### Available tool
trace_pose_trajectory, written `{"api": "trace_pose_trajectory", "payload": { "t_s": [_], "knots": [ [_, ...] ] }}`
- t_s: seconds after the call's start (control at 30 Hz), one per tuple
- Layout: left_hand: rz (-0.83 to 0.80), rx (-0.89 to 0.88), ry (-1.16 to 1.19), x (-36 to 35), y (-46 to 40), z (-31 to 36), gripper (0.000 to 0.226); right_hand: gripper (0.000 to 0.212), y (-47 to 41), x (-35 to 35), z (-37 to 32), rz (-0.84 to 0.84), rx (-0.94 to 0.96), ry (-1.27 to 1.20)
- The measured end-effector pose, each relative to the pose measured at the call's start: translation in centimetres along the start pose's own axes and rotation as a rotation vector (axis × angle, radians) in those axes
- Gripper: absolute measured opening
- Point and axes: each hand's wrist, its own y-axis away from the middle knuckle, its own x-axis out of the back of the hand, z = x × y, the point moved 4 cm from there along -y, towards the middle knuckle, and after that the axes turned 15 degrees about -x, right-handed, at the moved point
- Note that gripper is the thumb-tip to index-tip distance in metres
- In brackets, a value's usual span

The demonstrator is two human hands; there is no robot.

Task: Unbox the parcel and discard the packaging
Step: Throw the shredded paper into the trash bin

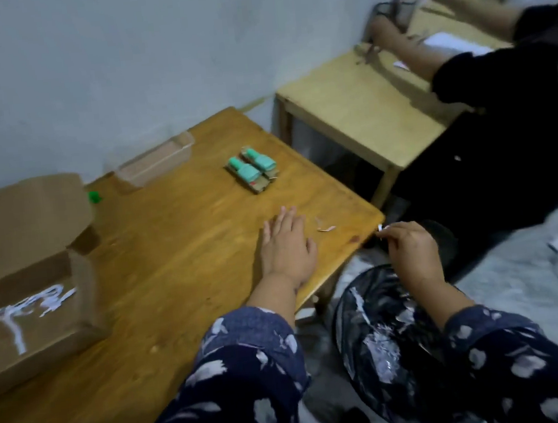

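An open brown cardboard box (29, 306) with white paper shreds inside stands at the left of the wooden table (179, 256). Two teal-capped items on card backing (254, 172) lie further back on the table. My left hand (284, 245) rests flat on the table, fingers straight. Just off the table's right corner, my right hand (408, 246) pinches a small white scrap of paper (372, 229) above a black bin bag (388, 344) holding torn packaging. More small scraps (322, 226) lie on the table between my hands.
A clear plastic tray (155, 162) sits by the wall, and a small green object (94, 197) shows behind the box flap. Another person in black works at a lighter wooden table (356, 106) at the right. Grey floor lies beyond the bag.
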Motion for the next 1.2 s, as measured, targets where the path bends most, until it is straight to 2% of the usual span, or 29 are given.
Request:
{"api": "trace_pose_trajectory", "payload": {
  "t_s": [0.13, 0.2, 0.33, 0.43, 0.7, 0.8, 0.97, 1.2],
  "knots": [
    [-0.105, -0.047, -0.026, -3.5, -2.7, 2.9, 0.056, 0.014, 1.1, 1.5, 6.3, 0.032, -0.132, -0.018],
    [-0.113, -0.03, -0.104, -4.8, -3.2, 3.3, 0.058, 0.019, 1.8, 1.5, 8.8, -0.021, -0.214, -0.025],
    [-0.053, -0.039, -0.232, -6.2, -3.0, 2.9, 0.059, 0.028, 2.5, 0.7, 11.8, -0.174, -0.383, 0.021],
    [0.019, -0.039, -0.234, -6.4, -3.2, 2.6, 0.059, 0.031, 2.5, 0.0, 13.3, -0.283, -0.461, 0.106],
    [0.097, -0.021, -0.213, -6.1, -3.4, 2.9, 0.056, 0.03, 1.9, -0.2, 15.1, -0.225, -0.571, 0.123],
    [0.104, -0.025, -0.209, -6.0, -3.4, 2.9, 0.056, 0.024, 1.5, -0.3, 14.6, -0.281, -0.553, 0.095],
    [0.077, -0.023, -0.148, -5.3, -3.5, 2.7, 0.058, 0.022, -0.1, -0.4, 10.3, -0.349, -0.389, 0.056],
    [-0.002, 0.055, -0.125, -2.5, -2.4, -0.4, 0.074, 0.017, -2.4, -0.8, -0.5, -0.24, -0.075, -0.06]
  ]
}}
